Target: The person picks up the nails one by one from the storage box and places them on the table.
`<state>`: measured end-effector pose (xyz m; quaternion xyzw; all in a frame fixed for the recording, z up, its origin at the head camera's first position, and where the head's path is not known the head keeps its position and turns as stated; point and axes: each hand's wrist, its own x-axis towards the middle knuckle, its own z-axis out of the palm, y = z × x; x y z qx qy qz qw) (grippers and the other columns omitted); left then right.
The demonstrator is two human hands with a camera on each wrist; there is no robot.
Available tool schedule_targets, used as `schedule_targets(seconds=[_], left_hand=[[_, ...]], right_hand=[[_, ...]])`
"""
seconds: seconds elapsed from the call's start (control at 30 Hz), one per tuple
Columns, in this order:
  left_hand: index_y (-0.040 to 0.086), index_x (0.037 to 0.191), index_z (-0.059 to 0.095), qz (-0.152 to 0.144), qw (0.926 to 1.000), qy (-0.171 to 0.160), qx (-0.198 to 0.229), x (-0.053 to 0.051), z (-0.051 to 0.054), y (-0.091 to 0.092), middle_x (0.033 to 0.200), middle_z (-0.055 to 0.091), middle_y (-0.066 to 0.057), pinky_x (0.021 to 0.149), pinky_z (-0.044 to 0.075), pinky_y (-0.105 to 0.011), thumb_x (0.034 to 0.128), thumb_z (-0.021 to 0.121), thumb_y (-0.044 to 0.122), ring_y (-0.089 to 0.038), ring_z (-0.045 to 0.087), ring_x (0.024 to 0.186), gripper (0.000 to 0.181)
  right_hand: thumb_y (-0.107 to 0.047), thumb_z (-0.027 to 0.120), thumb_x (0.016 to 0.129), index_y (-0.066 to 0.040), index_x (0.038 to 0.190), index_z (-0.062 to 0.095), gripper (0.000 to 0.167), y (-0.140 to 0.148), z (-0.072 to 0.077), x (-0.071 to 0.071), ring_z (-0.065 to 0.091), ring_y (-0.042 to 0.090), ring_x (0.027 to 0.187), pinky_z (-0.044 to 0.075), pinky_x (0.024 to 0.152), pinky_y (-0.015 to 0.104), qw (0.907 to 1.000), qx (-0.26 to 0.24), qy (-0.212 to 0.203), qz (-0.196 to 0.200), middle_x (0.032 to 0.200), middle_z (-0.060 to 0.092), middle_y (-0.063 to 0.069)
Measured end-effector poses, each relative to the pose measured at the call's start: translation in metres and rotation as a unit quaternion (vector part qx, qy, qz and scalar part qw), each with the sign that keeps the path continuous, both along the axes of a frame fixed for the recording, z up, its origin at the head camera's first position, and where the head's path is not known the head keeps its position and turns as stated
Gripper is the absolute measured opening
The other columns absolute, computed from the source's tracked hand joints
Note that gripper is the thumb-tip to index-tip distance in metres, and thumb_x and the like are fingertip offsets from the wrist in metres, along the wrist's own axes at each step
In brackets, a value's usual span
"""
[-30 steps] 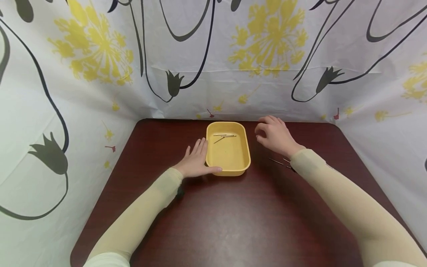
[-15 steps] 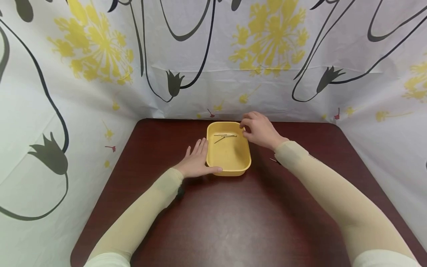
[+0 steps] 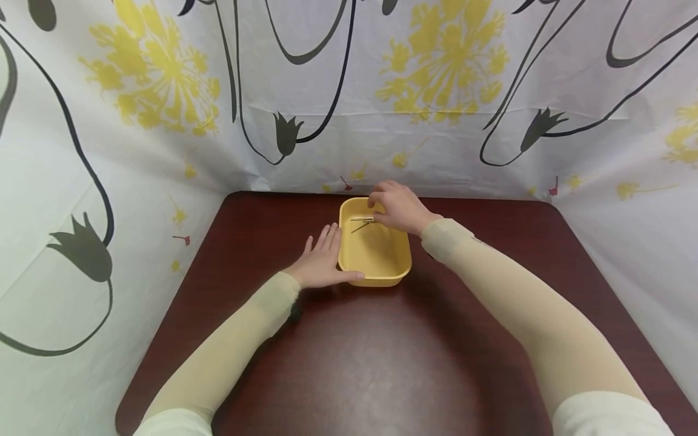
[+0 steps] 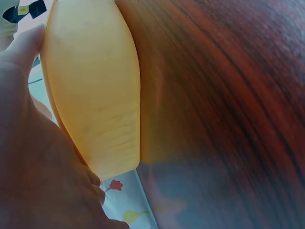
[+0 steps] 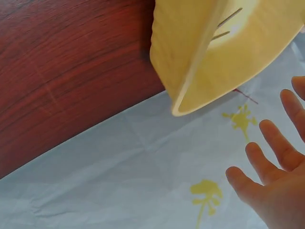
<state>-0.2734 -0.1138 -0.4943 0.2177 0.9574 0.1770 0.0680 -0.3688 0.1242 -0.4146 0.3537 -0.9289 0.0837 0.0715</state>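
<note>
The yellow tray (image 3: 376, 281) stands on the dark red table. My left hand (image 3: 320, 264) rests against its left side with fingers straight and spread, the thumb along the near rim. In the left wrist view, that hand (image 4: 43, 152) lies along the tray wall (image 4: 95, 86). Several thin metal pins (image 3: 360, 227) lie at the tray's far end. My right hand (image 3: 400, 209) hovers over the tray's far right part, fingers loosely bent. In the right wrist view, its fingers (image 5: 281, 181) are apart with nothing visible between them; two pins (image 5: 229, 17) show inside the tray.
A white cloth (image 3: 327, 121) with yellow flowers and dark stems hangs behind the table (image 3: 349, 363) and at both sides. A small dark object (image 3: 295, 312) is partly visible beside the left wrist. My right forearm (image 3: 507, 284) stretches across the table's right part.
My right hand has moved left from beside the tray to over its far end. Thin pins on the table at right have become hidden by the sleeve. The left hand stays at the tray.
</note>
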Motion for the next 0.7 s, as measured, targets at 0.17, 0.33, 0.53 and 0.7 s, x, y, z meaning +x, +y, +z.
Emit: schedule_targets(seconds=[0.17,0.33,0.53,0.7], left_hand=[[0.004,0.162,0.001,-0.002,1.0000,0.000,-0.001,-0.001,0.000,0.000,0.168,-0.006,-0.013,0.117,0.003,-0.061,0.0732,0.044,0.095,-0.028,-0.006,0.154,0.134],[0.005,0.162,-0.001,-0.002,1.0000,-0.006,0.003,0.000,0.001,0.000,0.168,-0.007,-0.013,0.117,0.002,-0.061,0.0754,0.047,0.092,-0.026,-0.009,0.153,0.131],[0.009,0.161,-0.006,-0.002,0.9999,-0.012,-0.001,-0.001,0.004,0.000,0.168,-0.010,-0.011,0.117,0.002,-0.062,0.0764,0.048,0.091,-0.027,-0.009,0.153,0.130],[0.008,0.161,-0.005,-0.001,1.0000,-0.006,-0.004,0.000,0.004,-0.001,0.168,-0.008,-0.012,0.117,0.003,-0.061,0.0747,0.046,0.093,-0.028,-0.008,0.154,0.132]], right_hand=[[-0.018,0.076,0.089,-0.012,0.110,0.075,0.022,-0.012,-0.005,-0.004,0.051,0.033,0.121,0.045,0.094,0.053,0.9997,0.015,-0.020,0.004,0.120,0.059,0.007],[-0.021,0.074,0.090,-0.013,0.112,0.075,0.023,-0.022,-0.013,-0.008,0.055,0.031,0.113,0.050,0.090,0.048,0.9989,0.032,-0.036,0.001,0.117,0.060,0.006],[-0.020,0.073,0.092,-0.011,0.115,0.074,0.025,-0.031,-0.020,-0.014,0.061,0.028,0.102,0.052,0.084,0.044,0.9964,0.059,-0.061,0.001,0.113,0.063,0.008],[-0.024,0.075,0.092,-0.009,0.115,0.074,0.028,-0.039,-0.030,-0.020,0.064,0.026,0.103,0.053,0.087,0.043,0.9935,0.086,-0.075,0.004,0.116,0.065,0.008]])
